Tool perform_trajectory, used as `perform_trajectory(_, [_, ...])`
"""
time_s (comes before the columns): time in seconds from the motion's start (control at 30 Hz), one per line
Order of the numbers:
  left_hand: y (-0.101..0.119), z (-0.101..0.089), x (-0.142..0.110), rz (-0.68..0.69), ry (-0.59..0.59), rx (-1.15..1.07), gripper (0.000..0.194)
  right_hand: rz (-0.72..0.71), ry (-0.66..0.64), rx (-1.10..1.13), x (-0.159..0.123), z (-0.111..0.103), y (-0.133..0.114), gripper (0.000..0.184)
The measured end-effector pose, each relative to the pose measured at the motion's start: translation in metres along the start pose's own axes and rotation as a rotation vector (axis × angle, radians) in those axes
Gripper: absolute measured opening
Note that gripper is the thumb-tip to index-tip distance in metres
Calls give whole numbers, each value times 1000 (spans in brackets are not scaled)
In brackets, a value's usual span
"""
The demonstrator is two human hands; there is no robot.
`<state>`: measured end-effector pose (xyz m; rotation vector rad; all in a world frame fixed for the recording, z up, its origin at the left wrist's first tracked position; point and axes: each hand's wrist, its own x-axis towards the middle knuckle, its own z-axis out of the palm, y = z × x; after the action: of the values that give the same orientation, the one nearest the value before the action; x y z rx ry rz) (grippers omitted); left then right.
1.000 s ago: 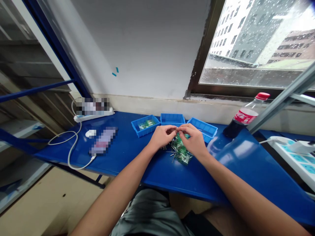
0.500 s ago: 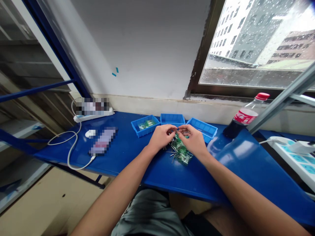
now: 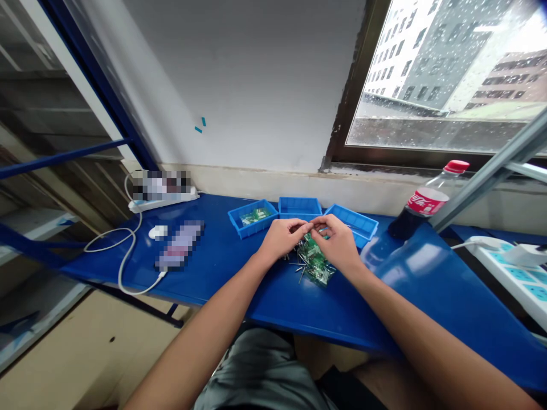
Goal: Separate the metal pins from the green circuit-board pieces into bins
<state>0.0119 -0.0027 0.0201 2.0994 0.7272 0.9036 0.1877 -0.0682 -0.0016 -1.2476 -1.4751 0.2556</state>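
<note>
My left hand (image 3: 282,237) and my right hand (image 3: 337,242) meet above a pile of small green circuit boards (image 3: 316,265) with metal pins, lying on the blue table (image 3: 265,285). Both hands have their fingertips pinched together where they touch, on a small part too tiny to name. Three blue trays stand just behind the hands: the left tray (image 3: 252,217) holds a few green boards, the middle tray (image 3: 299,206) and the right tray (image 3: 352,222) show little inside.
A cola bottle (image 3: 421,204) stands at the right by the window. A white power strip (image 3: 513,267) lies far right. At the left are another power strip (image 3: 162,196), a white cable (image 3: 123,250) and a blurred flat device (image 3: 179,245).
The fingertips of both hands have closed in on each other again after a small gap half a second ago. Arms and pile stay where they were.
</note>
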Motion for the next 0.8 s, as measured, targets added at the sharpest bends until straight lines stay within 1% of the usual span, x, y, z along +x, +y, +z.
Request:
perform_trajectory(0.1, [-2, -1, 2, -24, -10, -48, 34, -6, -11, 31, -1, 0, -1, 8])
perform_trajectory(0.3, [-11, 3, 6, -55, 57, -211, 23, -59, -19, -10, -1, -1, -5, 14])
perform_trajectory(0.4, [-14, 4, 7, -50, 87, -284, 22, -45, -15, 4, -2, 1, -5, 16])
perform_trajectory(0.5, [-14, 5, 7, -40, 86, -265, 19, 3, -3, 44, -2, 2, -4, 18])
perform_trajectory(0.57, [-12, 5, 6, -30, 87, -227, 24, 32, 1, 61, -2, 2, -4, 20])
perform_trajectory(0.63, [-9, 5, 5, -16, 94, -210, 36, 49, -8, 66, -2, 2, -5, 21])
perform_trajectory(0.7, [-7, 4, 5, -3, 103, -222, 47, 66, -13, 68, -2, 2, -6, 22])
perform_trajectory(0.8, [-7, 3, 5, -10, 132, -289, 52, 108, -4, 91, -3, 1, -8, 25])
